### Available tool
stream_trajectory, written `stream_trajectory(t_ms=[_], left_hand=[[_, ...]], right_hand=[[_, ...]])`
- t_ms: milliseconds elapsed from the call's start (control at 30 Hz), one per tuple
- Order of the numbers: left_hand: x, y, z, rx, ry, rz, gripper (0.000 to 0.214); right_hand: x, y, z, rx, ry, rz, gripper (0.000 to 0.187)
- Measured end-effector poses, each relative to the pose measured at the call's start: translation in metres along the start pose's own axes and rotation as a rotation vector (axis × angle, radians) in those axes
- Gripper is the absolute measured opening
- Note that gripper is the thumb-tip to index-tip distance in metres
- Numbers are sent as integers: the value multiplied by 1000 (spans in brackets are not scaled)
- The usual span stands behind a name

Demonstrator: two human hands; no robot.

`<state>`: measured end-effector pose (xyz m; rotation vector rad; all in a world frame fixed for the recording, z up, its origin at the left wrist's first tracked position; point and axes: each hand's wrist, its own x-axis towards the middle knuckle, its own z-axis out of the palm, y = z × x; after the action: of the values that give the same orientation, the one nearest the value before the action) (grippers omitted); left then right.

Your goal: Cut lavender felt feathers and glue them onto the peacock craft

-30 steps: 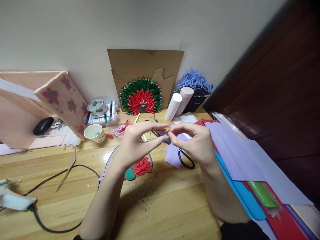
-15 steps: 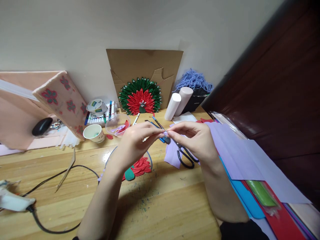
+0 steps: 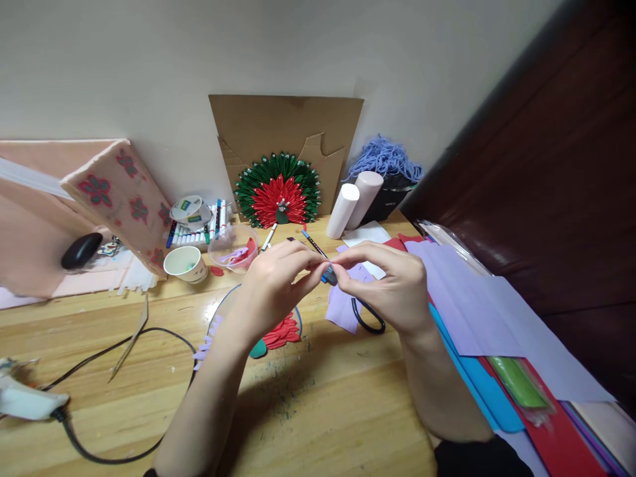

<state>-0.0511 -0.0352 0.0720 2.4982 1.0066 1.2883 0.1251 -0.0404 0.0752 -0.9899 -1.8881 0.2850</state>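
Above the wooden desk (image 3: 322, 417), my left hand (image 3: 271, 288) and my right hand (image 3: 392, 281) meet fingertip to fingertip. Both are pinched on a tiny piece between them, too small to name; it showed lilac a moment ago. Under the hands lie a lilac paper scrap (image 3: 342, 308), black-handled scissors (image 3: 368, 320) and a red and green paper flower (image 3: 278, 333). A strip of lilac petals (image 3: 205, 344) lies by my left forearm.
A red and green paper rosette (image 3: 279, 191) leans on cardboard (image 3: 285, 126) at the wall. Nearby are a paper cup (image 3: 186, 263), a clear bowl (image 3: 233, 248), markers (image 3: 199, 232), two white rolls (image 3: 354, 202) and blue yarn (image 3: 385, 158). Coloured sheets (image 3: 487, 318) lie right; a glue gun (image 3: 24, 401) with cord at left.
The hands stayed together, working the tiny piece between the fingertips. They drifted slightly and the right hand now covers more of the scissors. The view shifted a little.
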Motion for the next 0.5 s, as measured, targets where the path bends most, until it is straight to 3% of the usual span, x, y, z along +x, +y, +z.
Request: stream_trajectory(t_ms=[267,500], left_hand=[[1,4,2,15,59,-18,9],[-1,0,-1,-61,-9,-49,11]], right_hand=[[1,1,2,-124,52,-54,10],[0,4,0,-128,70,-33,12]])
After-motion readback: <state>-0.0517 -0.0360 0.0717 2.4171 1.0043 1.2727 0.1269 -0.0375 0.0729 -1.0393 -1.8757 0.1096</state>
